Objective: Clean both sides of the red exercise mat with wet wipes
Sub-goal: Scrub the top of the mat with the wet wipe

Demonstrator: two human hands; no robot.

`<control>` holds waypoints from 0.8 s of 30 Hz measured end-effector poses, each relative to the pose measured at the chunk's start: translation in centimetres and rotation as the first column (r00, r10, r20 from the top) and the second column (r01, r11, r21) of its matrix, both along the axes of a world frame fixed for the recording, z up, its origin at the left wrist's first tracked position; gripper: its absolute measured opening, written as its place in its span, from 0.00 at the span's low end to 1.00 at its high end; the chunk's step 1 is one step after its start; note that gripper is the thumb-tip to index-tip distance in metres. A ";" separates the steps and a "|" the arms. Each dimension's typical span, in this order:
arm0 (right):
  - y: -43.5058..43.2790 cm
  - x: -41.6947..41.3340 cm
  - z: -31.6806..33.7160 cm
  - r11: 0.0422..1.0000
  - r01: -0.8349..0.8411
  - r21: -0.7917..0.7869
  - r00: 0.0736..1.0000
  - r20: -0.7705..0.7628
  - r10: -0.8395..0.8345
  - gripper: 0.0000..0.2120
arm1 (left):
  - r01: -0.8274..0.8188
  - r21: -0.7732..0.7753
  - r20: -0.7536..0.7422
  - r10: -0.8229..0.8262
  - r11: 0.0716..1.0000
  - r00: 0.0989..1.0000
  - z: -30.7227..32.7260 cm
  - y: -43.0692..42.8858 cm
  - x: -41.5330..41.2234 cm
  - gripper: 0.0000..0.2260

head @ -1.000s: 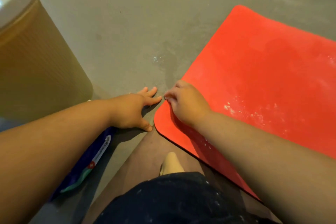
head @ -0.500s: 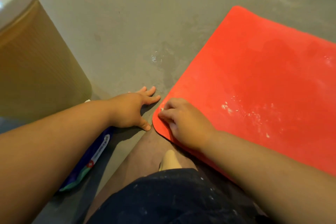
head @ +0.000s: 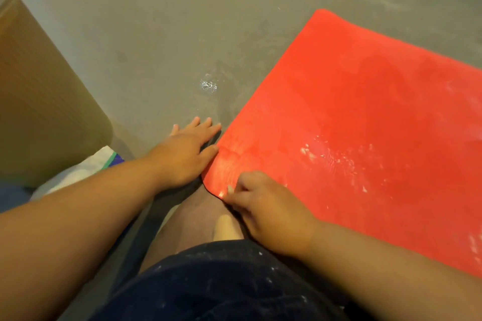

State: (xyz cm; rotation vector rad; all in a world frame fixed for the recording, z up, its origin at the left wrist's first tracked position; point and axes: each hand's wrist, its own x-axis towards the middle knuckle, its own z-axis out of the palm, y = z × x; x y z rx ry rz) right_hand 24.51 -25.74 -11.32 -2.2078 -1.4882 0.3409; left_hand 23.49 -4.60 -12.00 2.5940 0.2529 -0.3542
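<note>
The red exercise mat (head: 365,117) lies flat on the grey floor at the right, with white flecks and smears on its near part. My right hand (head: 271,214) is at the mat's near-left corner, its fingers curled and pinching the corner's edge. A small white speck sits at the fingertips. My left hand (head: 186,154) lies flat on the floor just left of the mat, fingers straight, the thumb touching the mat's edge. A wet wipes pack (head: 103,164), white, green and blue, lies mostly hidden under my left forearm.
A tall tan ribbed bin (head: 41,112) stands at the left, close to the wipes pack. A small wet foamy spot (head: 208,85) marks the floor beyond my left hand. My knee (head: 198,214) and dark shorts (head: 224,284) fill the bottom middle.
My right hand has slid along the mat's left edge toward me, down to the near corner. My left hand has shifted right until it touches the mat's edge.
</note>
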 end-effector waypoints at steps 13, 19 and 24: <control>-0.5 3.1 0.0 0.995 0.095 -0.012 0.995 0.003 -0.095 0.08 | -0.207 0.151 0.214 0.172 0.967 0.962 -3.0 -3.6 0.6 0.28; -0.3 9.0 -0.8 0.979 0.199 -0.046 0.976 0.103 -0.193 0.08 | -0.226 0.148 0.236 0.188 0.963 0.953 -3.2 -3.8 0.5 0.28; -0.6 7.7 -1.2 0.945 0.327 -0.021 0.944 0.043 -0.326 0.11 | -0.234 0.146 0.248 0.194 0.961 0.949 -3.3 -3.6 0.5 0.27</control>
